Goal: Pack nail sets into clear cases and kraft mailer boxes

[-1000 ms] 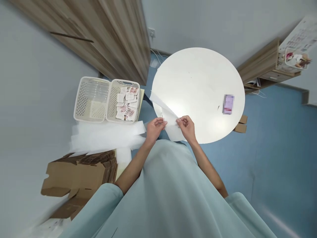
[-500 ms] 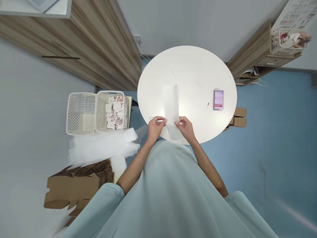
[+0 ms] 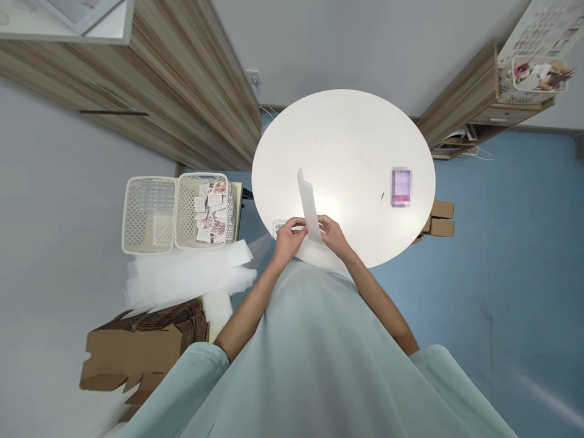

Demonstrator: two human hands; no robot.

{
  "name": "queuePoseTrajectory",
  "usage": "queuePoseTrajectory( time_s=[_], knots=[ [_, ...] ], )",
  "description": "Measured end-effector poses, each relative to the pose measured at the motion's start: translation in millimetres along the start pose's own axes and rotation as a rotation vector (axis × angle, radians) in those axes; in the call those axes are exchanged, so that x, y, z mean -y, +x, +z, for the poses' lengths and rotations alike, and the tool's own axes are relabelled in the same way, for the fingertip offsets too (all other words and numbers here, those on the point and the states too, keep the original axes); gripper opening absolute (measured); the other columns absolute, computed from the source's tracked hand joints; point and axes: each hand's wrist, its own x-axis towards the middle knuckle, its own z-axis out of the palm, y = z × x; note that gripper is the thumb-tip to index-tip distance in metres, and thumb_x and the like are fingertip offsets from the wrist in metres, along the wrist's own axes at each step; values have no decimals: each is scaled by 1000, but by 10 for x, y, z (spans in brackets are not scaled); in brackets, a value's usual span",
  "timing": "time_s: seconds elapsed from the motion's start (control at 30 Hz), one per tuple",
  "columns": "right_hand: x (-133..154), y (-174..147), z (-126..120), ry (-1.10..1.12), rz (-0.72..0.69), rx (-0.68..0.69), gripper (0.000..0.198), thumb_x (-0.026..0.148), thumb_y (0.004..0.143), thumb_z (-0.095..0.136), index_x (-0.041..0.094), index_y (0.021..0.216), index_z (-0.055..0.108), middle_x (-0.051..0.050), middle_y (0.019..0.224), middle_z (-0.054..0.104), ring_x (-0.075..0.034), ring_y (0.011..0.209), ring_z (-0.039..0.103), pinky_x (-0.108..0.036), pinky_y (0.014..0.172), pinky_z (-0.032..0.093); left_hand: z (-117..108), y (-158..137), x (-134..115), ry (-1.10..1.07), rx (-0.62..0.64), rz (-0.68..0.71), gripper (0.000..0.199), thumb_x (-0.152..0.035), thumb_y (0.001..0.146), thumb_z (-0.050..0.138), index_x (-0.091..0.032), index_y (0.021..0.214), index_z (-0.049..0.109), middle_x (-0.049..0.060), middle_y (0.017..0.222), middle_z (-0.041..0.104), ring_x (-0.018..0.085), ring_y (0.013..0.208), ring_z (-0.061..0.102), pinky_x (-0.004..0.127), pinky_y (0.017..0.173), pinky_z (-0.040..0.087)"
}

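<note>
A thin white packing sheet (image 3: 309, 207) is folded into a narrow strip and held up over the near edge of the round white table (image 3: 360, 134). My left hand (image 3: 290, 238) pinches its left side near the lower end. On the opposite side, my right hand (image 3: 335, 236) has its fingers closed on the same sheet, partly hidden behind it. A small flat white item with a greenish print (image 3: 278, 226) lies beside my left hand, partly covered by it.
A phone-like object with a blurred screen (image 3: 401, 187) lies on the table's right. To the left stand two white baskets (image 3: 150, 234), one holding printed cards (image 3: 212, 213), with white sheets (image 3: 187, 274) and flattened cardboard boxes (image 3: 132, 353) below. Small cartons (image 3: 442, 219) sit right of the table.
The sheet has gone from lying fairly broad along the table to a narrower, tilted strip raised between my hands. My right hand has shifted slightly left.
</note>
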Motion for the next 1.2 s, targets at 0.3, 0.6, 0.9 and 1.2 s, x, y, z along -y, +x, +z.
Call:
queuePoseTrajectory(
  time_s=[0.3,0.6,0.9,1.2],
  knots=[
    [-69,-51,83,-20,10,-119,33,47,78,84,26,88,61,-1,97,70,-20,100,68,-40,104,53,-141,-12,52,11,47,-43,17,-38,84,74,-23,91,73,5,99,76,22,94,72,35,84,59],
    [-104,-109,208,-41,66,-207,32,43,74,83,26,85,59,0,89,67,-19,88,66,-35,84,55,-302,-26,161,-81,129,-78,23,-40,79,78,-21,93,73,5,93,77,21,86,73,36,82,58],
    [-130,-91,335,-81,96,-262,35,45,72,82,27,86,56,0,86,67,-19,81,64,-32,73,53,-426,-50,182,-127,94,-60,29,-38,76,80,-21,98,72,7,100,76,20,87,72,38,88,59],
    [-39,-116,259,-74,57,-295,30,42,75,79,26,85,56,1,87,62,-16,81,61,-32,78,54,-530,8,307,-30,-10,-13,42,-30,79,72,-22,121,72,10,120,75,15,82,67,32,82,58]
  ],
)
